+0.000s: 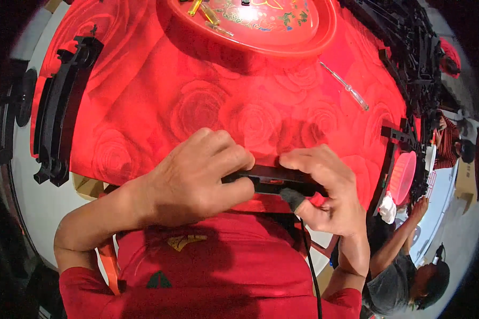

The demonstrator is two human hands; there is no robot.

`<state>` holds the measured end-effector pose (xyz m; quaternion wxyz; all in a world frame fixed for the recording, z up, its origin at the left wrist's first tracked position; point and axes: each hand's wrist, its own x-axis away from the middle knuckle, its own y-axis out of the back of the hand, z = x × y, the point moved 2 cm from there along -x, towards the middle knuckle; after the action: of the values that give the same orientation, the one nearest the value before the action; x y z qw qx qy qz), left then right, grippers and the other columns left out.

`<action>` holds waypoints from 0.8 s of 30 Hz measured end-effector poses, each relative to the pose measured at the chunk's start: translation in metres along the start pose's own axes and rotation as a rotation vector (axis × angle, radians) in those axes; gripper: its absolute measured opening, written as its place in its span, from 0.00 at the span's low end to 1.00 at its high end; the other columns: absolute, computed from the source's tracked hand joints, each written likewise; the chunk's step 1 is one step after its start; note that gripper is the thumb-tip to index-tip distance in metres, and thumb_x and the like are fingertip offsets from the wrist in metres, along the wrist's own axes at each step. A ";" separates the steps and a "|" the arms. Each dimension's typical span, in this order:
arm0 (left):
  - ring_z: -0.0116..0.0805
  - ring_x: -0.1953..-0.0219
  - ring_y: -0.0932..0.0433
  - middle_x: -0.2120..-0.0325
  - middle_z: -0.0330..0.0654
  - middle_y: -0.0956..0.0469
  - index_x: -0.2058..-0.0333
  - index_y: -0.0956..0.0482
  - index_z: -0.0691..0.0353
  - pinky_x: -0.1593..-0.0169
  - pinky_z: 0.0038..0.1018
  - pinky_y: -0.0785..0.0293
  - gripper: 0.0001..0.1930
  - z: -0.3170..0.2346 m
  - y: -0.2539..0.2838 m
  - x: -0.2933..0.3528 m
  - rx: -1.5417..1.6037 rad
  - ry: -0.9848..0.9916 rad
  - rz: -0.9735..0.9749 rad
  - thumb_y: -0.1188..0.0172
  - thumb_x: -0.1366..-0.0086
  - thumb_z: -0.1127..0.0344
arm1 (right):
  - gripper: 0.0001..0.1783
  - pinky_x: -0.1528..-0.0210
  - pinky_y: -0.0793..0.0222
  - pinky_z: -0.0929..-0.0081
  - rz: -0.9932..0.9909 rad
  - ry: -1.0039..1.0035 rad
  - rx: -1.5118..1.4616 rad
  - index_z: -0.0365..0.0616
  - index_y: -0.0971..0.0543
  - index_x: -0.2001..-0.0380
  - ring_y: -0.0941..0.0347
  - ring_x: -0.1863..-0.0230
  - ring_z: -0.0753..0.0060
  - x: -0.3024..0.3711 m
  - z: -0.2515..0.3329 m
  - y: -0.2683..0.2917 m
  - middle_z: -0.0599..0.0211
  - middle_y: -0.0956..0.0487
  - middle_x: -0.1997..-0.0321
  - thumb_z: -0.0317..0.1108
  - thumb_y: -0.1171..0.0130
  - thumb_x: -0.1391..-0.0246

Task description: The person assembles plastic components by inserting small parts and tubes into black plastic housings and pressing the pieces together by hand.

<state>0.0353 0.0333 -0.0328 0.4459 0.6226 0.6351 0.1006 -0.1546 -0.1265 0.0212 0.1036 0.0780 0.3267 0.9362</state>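
Close to my body, at the near edge of the red table, I hold a long black plastic piece point(274, 175) crosswise between both hands. My left hand point(199, 170) is closed on its left end, with thumb and forefinger bent around it. At the other end my right hand point(332, 186) grips it, fingers over the top and thumb below. A black cover sits on the right thumb tip. Both ends of the piece are hidden by my hands. Beyond the right hand lies a screwdriver point(351, 93) with a clear handle.
A red round tray point(282, 48) with small yellow clear pieces stands at the far side. Long black parts point(64, 111) lie at left; a heap of black parts point(404, 48) fills the right edge, near a pink basket point(404, 175) and white tissue point(387, 208). Other people sit at right.
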 end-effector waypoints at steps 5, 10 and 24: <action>0.41 0.64 0.24 0.63 0.40 0.23 0.72 0.21 0.57 0.67 0.34 0.28 0.09 -0.013 0.004 -0.003 -0.078 -0.065 -0.089 0.31 0.53 0.69 | 0.30 0.55 0.27 0.63 0.096 -0.082 0.003 0.35 0.19 0.50 0.22 0.59 0.51 0.006 -0.006 0.003 0.54 0.18 0.61 0.50 0.33 0.48; 0.41 0.65 0.24 0.63 0.41 0.23 0.72 0.22 0.58 0.67 0.33 0.24 0.09 -0.021 0.003 -0.004 -0.057 -0.079 -0.081 0.31 0.52 0.71 | 0.23 0.57 0.26 0.53 0.195 -0.147 0.039 0.36 0.19 0.54 0.23 0.61 0.43 0.004 -0.003 0.007 0.50 0.20 0.64 0.35 0.36 0.55; 0.43 0.66 0.25 0.63 0.42 0.25 0.71 0.21 0.60 0.66 0.32 0.24 0.09 -0.021 0.010 0.000 -0.007 -0.046 -0.032 0.32 0.53 0.72 | 0.17 0.65 0.26 0.51 0.183 -0.117 0.199 0.39 0.19 0.63 0.22 0.69 0.43 -0.012 0.009 -0.007 0.54 0.21 0.74 0.35 0.31 0.57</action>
<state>0.0278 0.0441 -0.0133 0.4642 0.6130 0.6342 0.0811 -0.1397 -0.1186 0.0229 0.0286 0.1715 0.4031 0.8985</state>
